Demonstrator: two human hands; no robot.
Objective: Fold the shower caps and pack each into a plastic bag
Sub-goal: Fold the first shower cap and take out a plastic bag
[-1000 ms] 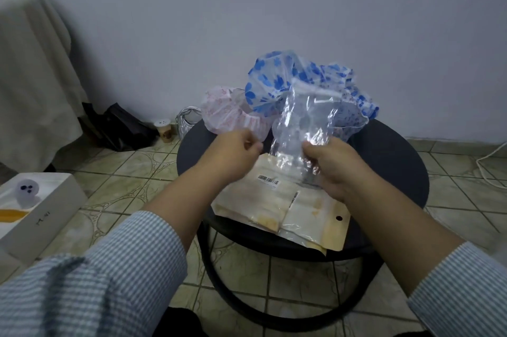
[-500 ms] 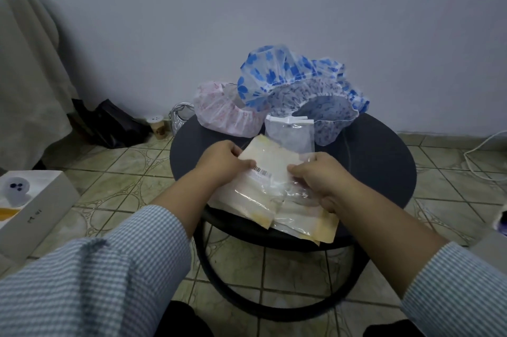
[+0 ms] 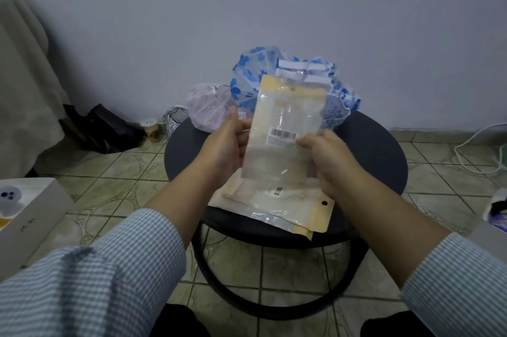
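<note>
Both hands hold a clear plastic bag (image 3: 285, 128) with a tan header and a barcode label upright above the round black table (image 3: 378, 150). My left hand (image 3: 226, 144) grips its left edge and my right hand (image 3: 327, 158) grips its right edge. Behind the bag a blue-flowered shower cap (image 3: 249, 75) and a pink one (image 3: 208, 107) lie bunched at the table's far side. More flat bags (image 3: 290, 207) are stacked on the table's near edge under my hands.
A white box (image 3: 30, 213) sits on the tiled floor at left. Against the wall stand a black bag (image 3: 107, 128), a small cup (image 3: 152, 129) and a silvery bag (image 3: 174, 119). A white cable (image 3: 477, 144) runs along the floor at right.
The clear bag held earlier was lowered to the table. Both hands then lifted a tan-topped bag off the stack and raised it upright in front of the caps.
</note>
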